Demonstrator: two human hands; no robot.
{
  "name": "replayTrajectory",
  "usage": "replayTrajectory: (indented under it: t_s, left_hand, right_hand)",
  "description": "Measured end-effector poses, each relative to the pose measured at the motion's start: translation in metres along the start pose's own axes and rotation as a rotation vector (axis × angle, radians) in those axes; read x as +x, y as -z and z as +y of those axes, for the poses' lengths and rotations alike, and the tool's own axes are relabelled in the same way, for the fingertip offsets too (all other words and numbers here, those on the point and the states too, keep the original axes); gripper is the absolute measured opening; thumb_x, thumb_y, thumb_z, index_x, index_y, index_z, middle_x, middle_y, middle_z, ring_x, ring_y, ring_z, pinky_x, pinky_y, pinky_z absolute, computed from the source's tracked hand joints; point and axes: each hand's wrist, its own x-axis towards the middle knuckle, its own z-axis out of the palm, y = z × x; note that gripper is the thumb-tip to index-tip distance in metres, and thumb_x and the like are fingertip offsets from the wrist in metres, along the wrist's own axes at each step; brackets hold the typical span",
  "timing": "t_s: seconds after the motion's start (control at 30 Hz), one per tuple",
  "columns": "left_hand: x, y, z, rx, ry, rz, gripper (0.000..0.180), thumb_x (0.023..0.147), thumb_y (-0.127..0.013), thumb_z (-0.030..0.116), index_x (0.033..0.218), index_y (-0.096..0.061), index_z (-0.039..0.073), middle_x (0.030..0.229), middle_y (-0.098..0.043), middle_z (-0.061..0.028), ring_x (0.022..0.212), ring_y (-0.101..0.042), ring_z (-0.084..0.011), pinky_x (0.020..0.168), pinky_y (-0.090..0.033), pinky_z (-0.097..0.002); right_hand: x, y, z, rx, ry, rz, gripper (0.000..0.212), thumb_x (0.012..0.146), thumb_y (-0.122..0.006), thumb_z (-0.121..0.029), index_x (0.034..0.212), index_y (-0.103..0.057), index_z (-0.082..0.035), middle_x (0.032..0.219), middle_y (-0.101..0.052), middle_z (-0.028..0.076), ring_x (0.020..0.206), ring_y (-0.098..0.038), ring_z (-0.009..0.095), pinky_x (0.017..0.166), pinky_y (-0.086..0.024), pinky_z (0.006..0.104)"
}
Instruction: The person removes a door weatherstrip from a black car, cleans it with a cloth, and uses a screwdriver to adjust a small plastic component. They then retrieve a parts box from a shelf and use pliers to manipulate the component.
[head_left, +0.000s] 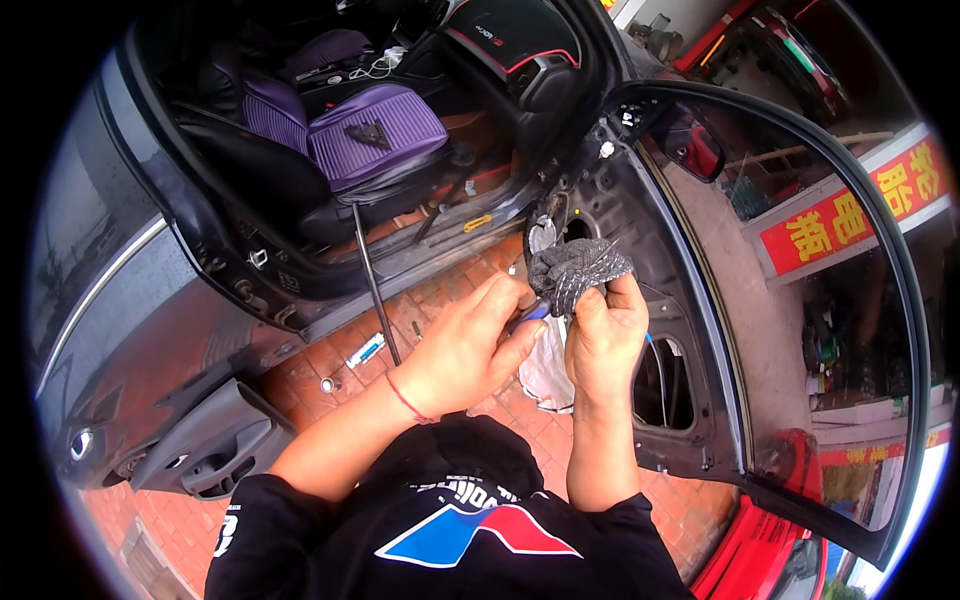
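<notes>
The right grip point(607, 330) pinches a dark grey knitted bundle point(580, 275), perhaps a glove, at its fingertips. Just beside it, the left grip point(472, 328) pinches a slim blue thing point(534, 313), mostly hidden by fingers. Right of both grips stands an open car door point(655, 228); a purple seat point(400, 130) lies beyond, up and left.

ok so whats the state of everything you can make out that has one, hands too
left hand: closed on a blue item, mostly hidden
right hand: closed on a grey knit cloth
grey knit cloth: bunched up
front car door: open, inner metal and openings exposed
rear car door: closed
dark trim panel: detached, beside the rear car door
white tube: lying on the brick floor
</notes>
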Motion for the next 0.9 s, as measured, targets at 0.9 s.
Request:
replayTrajectory:
  t_s: [0.9]
  left_hand:
    - [-0.007,0.026,0.008,-0.108,0.197,-0.007,0.034,0.088,-0.072,0.007,0.112,-0.05,0.0,0.092,-0.056,-0.0073,0.075,-0.058,-0.0145,0.065,-0.048,-0.0304]
  right_hand:
    - [0.012,-0.007,-0.01,0.176,-0.111,-0.042,0.07,0.079,-0.085,-0.029,0.131,-0.051,0.003,0.122,-0.063,0.012,0.111,-0.064,0.023,0.1,-0.051,0.04]
